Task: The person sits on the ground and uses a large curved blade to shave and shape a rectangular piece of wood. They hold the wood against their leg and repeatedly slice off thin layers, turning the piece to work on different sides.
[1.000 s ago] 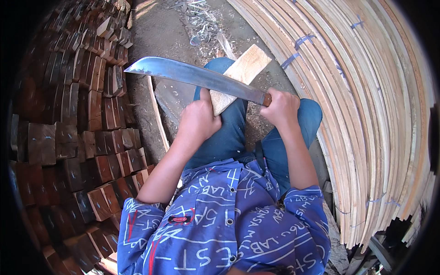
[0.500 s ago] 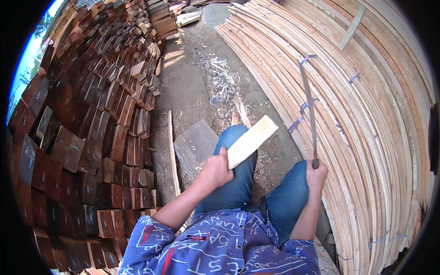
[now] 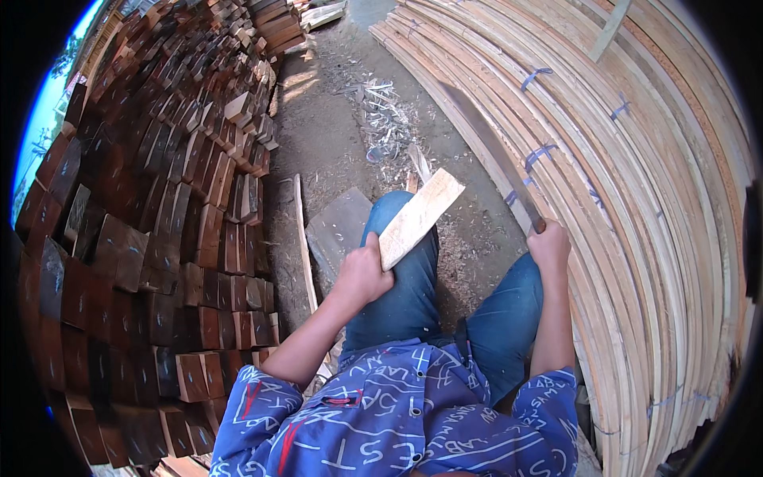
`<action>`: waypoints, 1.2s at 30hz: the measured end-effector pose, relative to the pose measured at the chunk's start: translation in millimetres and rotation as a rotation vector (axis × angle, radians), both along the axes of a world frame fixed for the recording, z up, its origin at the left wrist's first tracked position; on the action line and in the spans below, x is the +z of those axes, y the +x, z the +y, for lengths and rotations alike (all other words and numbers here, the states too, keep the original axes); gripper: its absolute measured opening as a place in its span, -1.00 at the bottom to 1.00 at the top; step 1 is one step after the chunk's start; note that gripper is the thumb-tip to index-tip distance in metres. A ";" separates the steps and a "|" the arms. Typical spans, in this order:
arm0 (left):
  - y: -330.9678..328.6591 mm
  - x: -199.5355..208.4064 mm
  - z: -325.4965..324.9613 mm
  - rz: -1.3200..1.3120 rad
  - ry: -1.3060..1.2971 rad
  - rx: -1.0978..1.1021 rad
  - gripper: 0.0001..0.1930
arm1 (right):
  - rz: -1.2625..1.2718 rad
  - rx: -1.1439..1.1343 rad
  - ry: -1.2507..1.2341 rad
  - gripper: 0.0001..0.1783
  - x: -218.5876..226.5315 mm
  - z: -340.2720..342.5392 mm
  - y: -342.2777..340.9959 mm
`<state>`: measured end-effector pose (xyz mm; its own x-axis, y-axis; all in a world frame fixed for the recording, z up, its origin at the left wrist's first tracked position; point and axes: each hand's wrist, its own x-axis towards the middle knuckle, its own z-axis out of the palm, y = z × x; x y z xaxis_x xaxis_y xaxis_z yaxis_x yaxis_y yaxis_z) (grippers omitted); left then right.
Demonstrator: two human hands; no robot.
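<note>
My left hand (image 3: 364, 272) is closed round the near end of a short, pale wooden board (image 3: 423, 215). The board slants up and away to the right, over my left knee. On the right, beside my other knee, my right hand (image 3: 550, 250) grips the handle of a machete (image 3: 502, 151). Its long, dark blade points forward and leftward, apart from the board. Part of the blade is blurred against the stacked strips behind it.
Dark sawn timber (image 3: 119, 254) is stacked high along the left. Long pale wood strips (image 3: 628, 230), tied in bundles, line the right. Between my legs and beyond lie wood shavings (image 3: 385, 119), a flat grey sheet (image 3: 338, 230) and a thin wood strip (image 3: 304, 238).
The machete has swung from nearly upright to leaning left, its face turned more into view. The board and left hand have shifted slightly up and left in the picture.
</note>
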<state>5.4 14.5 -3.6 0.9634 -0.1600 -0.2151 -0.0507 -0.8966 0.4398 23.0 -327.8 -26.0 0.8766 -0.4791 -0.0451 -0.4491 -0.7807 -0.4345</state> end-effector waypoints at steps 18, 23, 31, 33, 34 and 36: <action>10.7 4.6 -29.3 -0.010 0.101 -0.093 -0.59 | 0.044 0.446 0.059 -0.79 -5.1 76.8 -10.1; 13.0 3.7 -25.9 -0.013 0.103 -0.086 -0.60 | 0.004 0.438 0.009 -0.76 -18.5 62.3 -4.1; 17.9 -10.3 -5.6 -0.042 0.001 -0.023 -0.62 | -0.067 -0.284 0.090 -0.71 -50.6 -78.1 -26.8; 21.4 -4.6 -11.6 -0.019 0.010 -0.033 -0.63 | -0.091 -0.319 0.249 -0.68 -73.1 -86.7 -45.2; 23.6 -1.7 -16.4 -0.004 0.014 -0.045 -0.63 | -0.123 -0.314 0.271 -0.66 -73.7 -81.1 -46.8; 20.0 1.8 -19.1 0.038 0.011 -0.070 -0.64 | -0.161 -0.315 0.320 -0.64 -62.6 -58.4 -59.1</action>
<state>25.4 -4.6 -1.9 0.9411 -0.2240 -0.2532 -0.0970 -0.8964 0.4325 -36.1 -386.2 -88.6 0.6988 -0.7068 -0.1096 -0.5499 -0.4329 -0.7143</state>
